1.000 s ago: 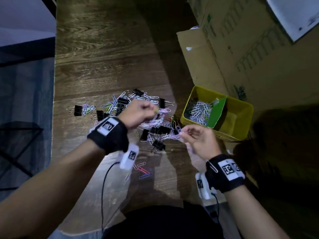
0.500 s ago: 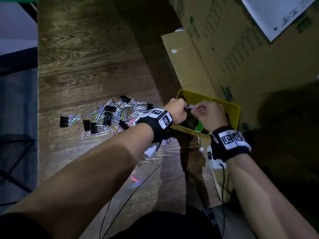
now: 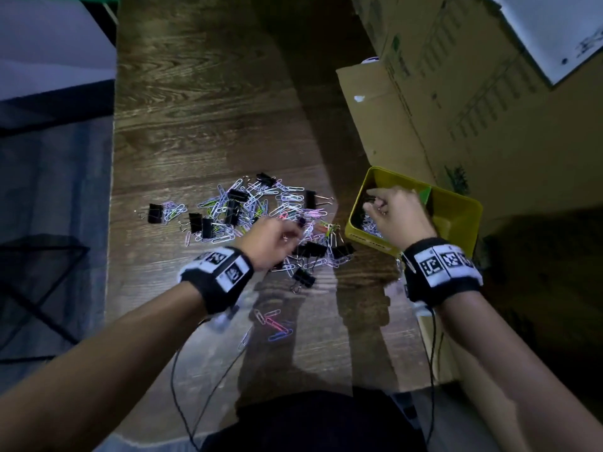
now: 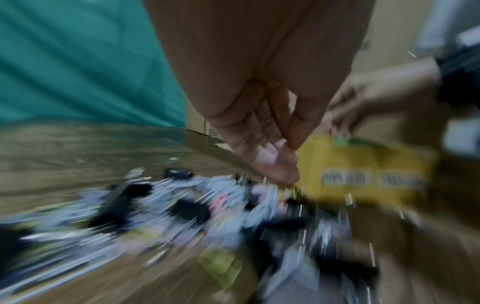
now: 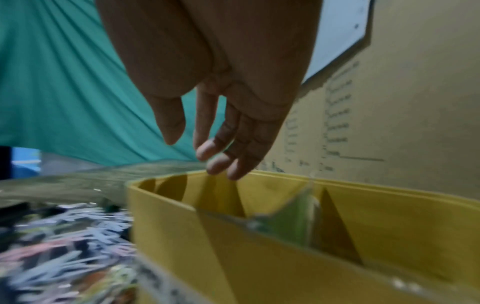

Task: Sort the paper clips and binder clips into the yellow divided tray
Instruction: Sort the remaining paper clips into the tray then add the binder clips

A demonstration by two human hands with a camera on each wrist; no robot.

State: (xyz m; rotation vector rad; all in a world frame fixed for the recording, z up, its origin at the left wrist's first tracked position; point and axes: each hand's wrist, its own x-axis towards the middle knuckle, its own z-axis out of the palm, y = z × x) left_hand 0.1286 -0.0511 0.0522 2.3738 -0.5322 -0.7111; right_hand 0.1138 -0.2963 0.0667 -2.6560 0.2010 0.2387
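Note:
A pile of coloured paper clips (image 3: 261, 207) mixed with black binder clips (image 3: 155, 213) lies on the wooden table. To its right stands the yellow tray (image 3: 470, 203), split by a green divider (image 3: 425, 193), with paper clips (image 3: 368, 225) in its left compartment. My left hand (image 3: 293, 231) hovers over the pile's right end; in the blurred left wrist view its fingers (image 4: 275, 156) point down, fairly straight, with nothing seen in them. My right hand (image 3: 375, 200) hangs over the tray's left compartment, its fingers (image 5: 207, 148) loose and empty above the tray (image 5: 182, 226).
A large cardboard box (image 3: 456, 109) stands behind and right of the tray. A few stray paper clips (image 3: 274, 324) lie nearer my body. The table's left edge (image 3: 111, 223) drops to the floor. Wrist cables (image 3: 176, 370) trail toward me.
Half a second ago both hands were together over the tray. The left hand has since swung back left to the pile. The right hand stays over the tray with its fingers loosened.

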